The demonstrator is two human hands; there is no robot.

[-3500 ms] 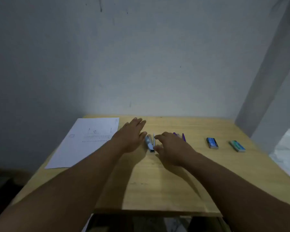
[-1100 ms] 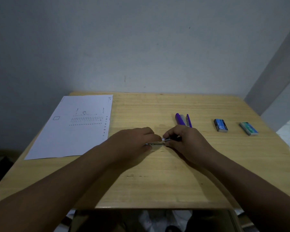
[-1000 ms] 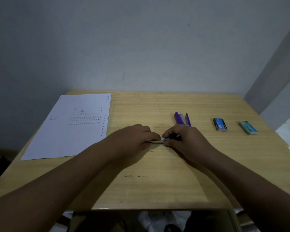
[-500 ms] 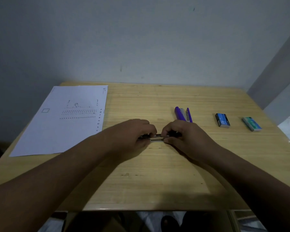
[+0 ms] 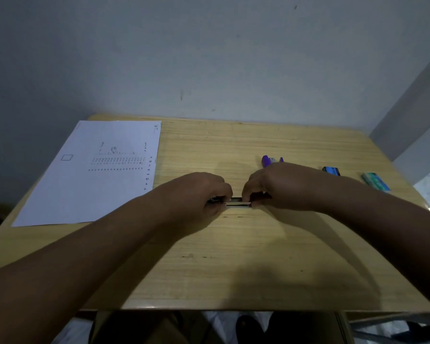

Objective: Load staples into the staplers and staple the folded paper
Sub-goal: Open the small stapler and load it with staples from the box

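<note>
Here, near the middle of the wooden table (image 5: 233, 256), a small stapler (image 5: 237, 202) held low over the wood between both hands. Left hand (image 5: 196, 192) curled round its left end, right hand (image 5: 281, 184) pinching the right end, only a short metal strip visible in the gap. Cannot tell whether opened or closed, nor whether staples already inside.

Probably light and stiff, metal with some plastic; smooth, so a little slippery under dry fingers. Best taken by the two ends, as now: one hand to steady the base, the other to pull the top or the tray. Spring inside likely, so better not to let go suddenly. Staple strips thin and brittle, easy to break if bent.

Behind the right hand, a purple stapler (image 5: 266, 161), partly hidden. Toward the right edge, a blue staple box (image 5: 331, 170) and a teal staple box (image 5: 375, 181), well apart from the hands. At the far left corner, a printed paper sheet (image 5: 92, 175), lying flat and not yet folded.
</note>
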